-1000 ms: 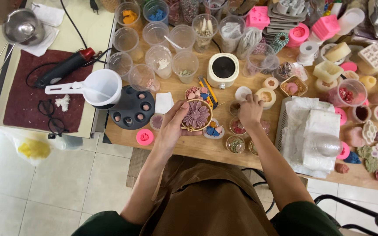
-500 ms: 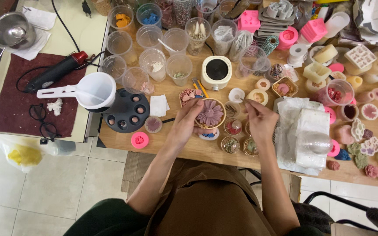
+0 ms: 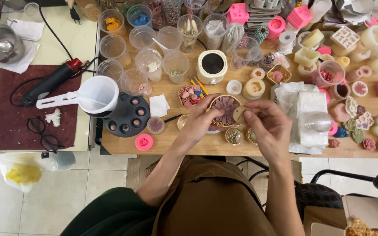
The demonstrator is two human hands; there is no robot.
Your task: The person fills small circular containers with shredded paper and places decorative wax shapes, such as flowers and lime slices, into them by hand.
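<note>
A: What are the hands doing at the middle of the frame?

B: The left hand (image 3: 200, 124) is cupping a round flower-shaped candle (image 3: 226, 109), mauve with petals, fingers curled round its left edge. The right hand (image 3: 270, 126) is pinching a small tan round tag (image 3: 240, 114) between thumb and forefinger, right against the candle's right side

A: So both are closed on something?

B: Yes, the left is holding the candle and the right is gripping the tag. Whether the tag is fastened to the candle, I cannot tell

A: Where is the candle sitting?

B: It is hovering over the front edge of the wooden table (image 3: 176, 142), just below the cream wax melter (image 3: 212, 66) with the dark well

A: And around it?

B: A small dish of pink and blue pieces (image 3: 190, 95) is lying just left of the candle. Further left, a white funnel (image 3: 93, 94) is resting on a dark round mould (image 3: 127, 116). To the right, a white wrapped block (image 3: 309, 116) is lying on crinkled plastic. A heat gun (image 3: 51, 82) is lying on the maroon mat (image 3: 5, 126) at the left of the frame
</note>
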